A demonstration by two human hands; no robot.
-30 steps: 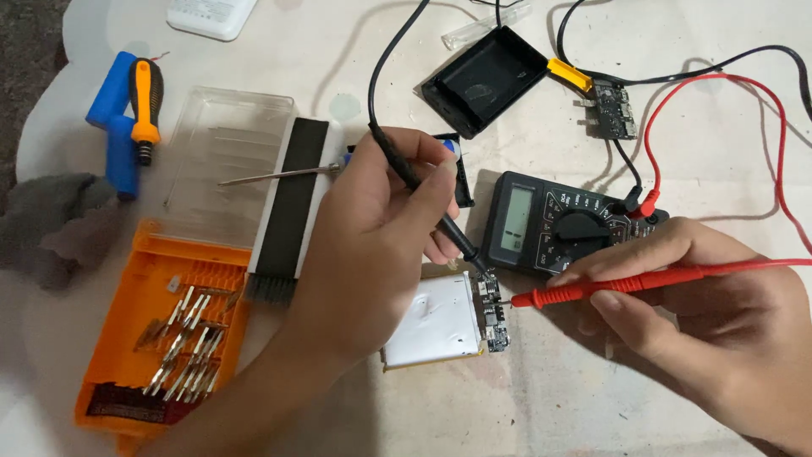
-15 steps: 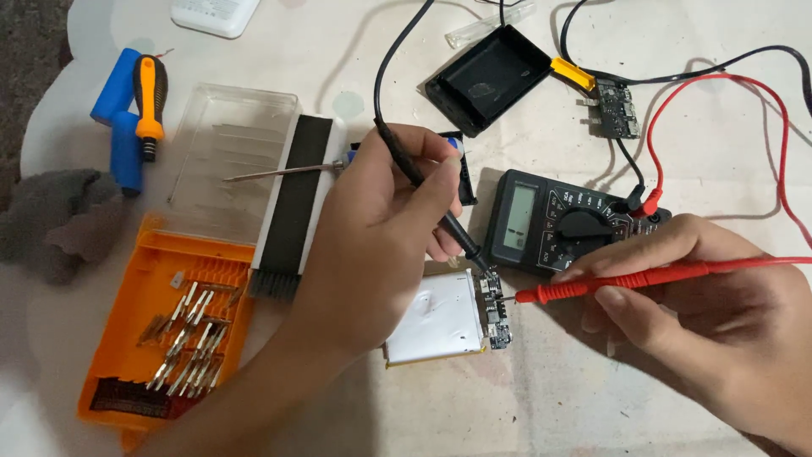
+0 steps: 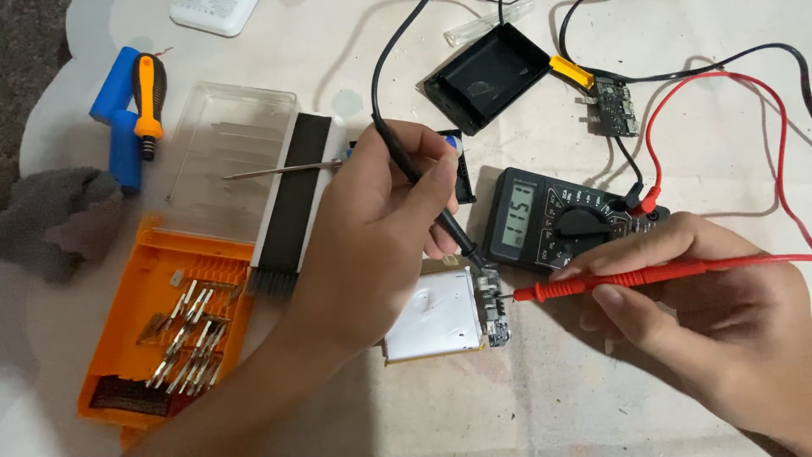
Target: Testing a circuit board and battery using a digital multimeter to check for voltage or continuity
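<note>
My left hand grips a black test probe like a pen, its tip touching the small circuit board at the edge of a flat silver battery pouch. A red test probe lies in my right hand, its metal tip meeting the same board from the right. Just behind the board sits a black multimeter with its display lit; black and red leads run from it off the top and right.
An orange screwdriver-bit case with a clear lid lies open at left. A blue-and-orange screwdriver, a grey cloth, a black plastic shell and a small green circuit board sit around.
Both probe tips have stayed on the small board; the view has shifted slightly and the hands moved only a little.
</note>
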